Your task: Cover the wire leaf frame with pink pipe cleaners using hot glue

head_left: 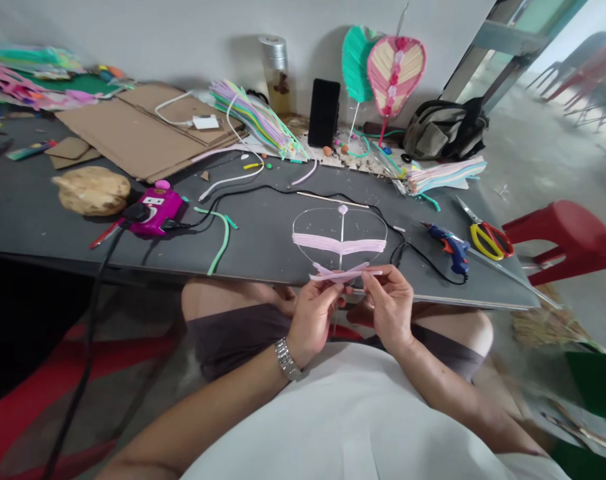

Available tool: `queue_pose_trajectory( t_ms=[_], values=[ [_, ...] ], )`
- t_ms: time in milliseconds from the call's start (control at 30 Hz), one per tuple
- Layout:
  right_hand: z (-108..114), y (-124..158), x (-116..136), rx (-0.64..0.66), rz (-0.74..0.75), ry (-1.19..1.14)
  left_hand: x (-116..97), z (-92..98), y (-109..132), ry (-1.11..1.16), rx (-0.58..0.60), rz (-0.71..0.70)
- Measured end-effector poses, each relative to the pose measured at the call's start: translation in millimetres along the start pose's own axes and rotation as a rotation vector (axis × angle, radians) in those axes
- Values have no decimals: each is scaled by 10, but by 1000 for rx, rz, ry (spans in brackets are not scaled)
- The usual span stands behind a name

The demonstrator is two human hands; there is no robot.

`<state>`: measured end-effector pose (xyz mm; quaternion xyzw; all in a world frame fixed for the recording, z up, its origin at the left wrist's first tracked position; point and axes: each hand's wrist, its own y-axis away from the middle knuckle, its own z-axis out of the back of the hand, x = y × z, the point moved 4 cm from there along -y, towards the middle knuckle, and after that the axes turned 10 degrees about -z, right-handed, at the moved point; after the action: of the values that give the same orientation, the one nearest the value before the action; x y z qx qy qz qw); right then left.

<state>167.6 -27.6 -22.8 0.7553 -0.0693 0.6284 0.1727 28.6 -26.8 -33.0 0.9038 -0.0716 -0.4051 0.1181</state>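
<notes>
A heart-shaped wire frame with pink pipe cleaners bound across it stands over the table's front edge. Both my hands hold its lower part. My left hand, a metal watch on its wrist, pinches the pink pipe cleaners at the bottom left. From the right, my right hand pinches the same strands. A thin stick runs up the frame's middle to a pink bead.
On the dark table: blue glue gun with black cord, yellow-handled scissors, magenta device, pipe-cleaner bundles, cardboard, black phone, bottle, finished pink and teal fans, bag. Red chair right.
</notes>
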Motion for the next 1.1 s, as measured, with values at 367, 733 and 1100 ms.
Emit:
queue_pose_trajectory(
  t_ms=[367, 733, 1100],
  values=[
    [26, 133, 96, -21, 250, 375, 21, 77, 7, -40, -81, -41],
    [44, 163, 132, 24, 315, 509, 37, 146, -17, -132, -79, -79],
    [8, 220, 196, 17, 586, 734, 3, 116, 14, -104, -96, -58]
  ],
)
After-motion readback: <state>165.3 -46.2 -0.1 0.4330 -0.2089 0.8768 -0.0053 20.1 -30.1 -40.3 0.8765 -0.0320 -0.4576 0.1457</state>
